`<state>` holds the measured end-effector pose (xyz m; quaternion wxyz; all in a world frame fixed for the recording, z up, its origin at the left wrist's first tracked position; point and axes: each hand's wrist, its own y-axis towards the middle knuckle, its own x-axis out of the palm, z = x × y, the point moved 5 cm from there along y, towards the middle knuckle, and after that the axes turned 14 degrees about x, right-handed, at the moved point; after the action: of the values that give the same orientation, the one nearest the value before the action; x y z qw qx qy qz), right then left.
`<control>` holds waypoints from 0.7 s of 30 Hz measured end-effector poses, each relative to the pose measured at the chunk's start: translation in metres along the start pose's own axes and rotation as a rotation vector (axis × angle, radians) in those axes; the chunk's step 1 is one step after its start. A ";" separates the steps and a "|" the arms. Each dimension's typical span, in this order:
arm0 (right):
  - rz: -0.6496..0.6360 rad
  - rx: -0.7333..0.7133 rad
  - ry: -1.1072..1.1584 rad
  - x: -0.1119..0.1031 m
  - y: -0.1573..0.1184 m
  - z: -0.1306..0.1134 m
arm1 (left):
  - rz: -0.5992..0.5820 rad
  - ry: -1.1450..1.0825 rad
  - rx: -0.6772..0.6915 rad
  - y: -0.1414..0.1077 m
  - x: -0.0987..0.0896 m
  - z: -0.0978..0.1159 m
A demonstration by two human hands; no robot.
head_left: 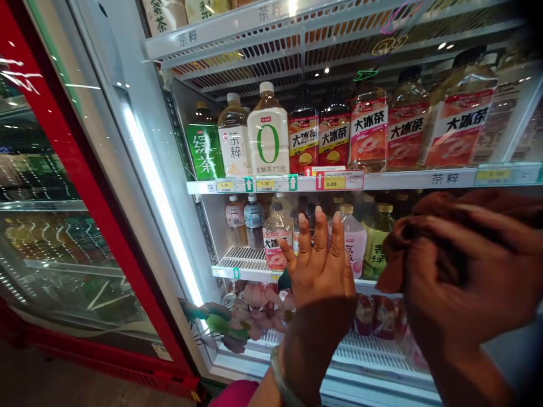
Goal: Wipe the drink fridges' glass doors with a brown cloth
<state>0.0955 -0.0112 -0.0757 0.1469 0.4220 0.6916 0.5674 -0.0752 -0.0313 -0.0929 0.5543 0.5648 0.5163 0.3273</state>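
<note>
My left hand (320, 271) is raised with its fingers spread and holds nothing; a pale bangle (282, 376) circles its wrist. It is in front of the lower bottle shelf, beside a bottle with a pink label (275, 243). Over at the right, my right hand (470, 271) is closed on a crumpled brown cloth (392, 257), in front of the glass door. Past the hands, bottled drinks stand on the cooler shelves, among them a white-labelled bottle with a green zero (268, 135) and a green-labelled bottle (384, 237).
The shelf edge (382, 180) carries price tags. A red door frame (106, 226) of another cooler slants along the left. Pink flower stickers (263, 308) show low down in front. A bright light strip (163, 203) runs up the cooler's left side.
</note>
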 end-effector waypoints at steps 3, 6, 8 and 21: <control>-0.158 -0.181 0.007 0.015 -0.021 -0.029 | 0.018 -0.015 -0.030 -0.001 0.000 -0.006; -0.208 -0.257 0.018 0.021 -0.026 -0.041 | 0.020 -0.026 -0.038 0.000 -0.004 -0.016; -0.189 -0.263 0.016 0.022 -0.019 -0.043 | 0.020 -0.024 -0.039 0.001 -0.008 -0.023; -0.224 -0.289 0.040 0.041 -0.014 -0.066 | -0.042 -0.073 0.012 -0.004 -0.023 -0.050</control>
<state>0.0202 -0.0237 -0.0568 0.2545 0.3057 0.6484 0.6491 -0.1286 -0.0390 -0.0838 0.5762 0.5687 0.5095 0.2915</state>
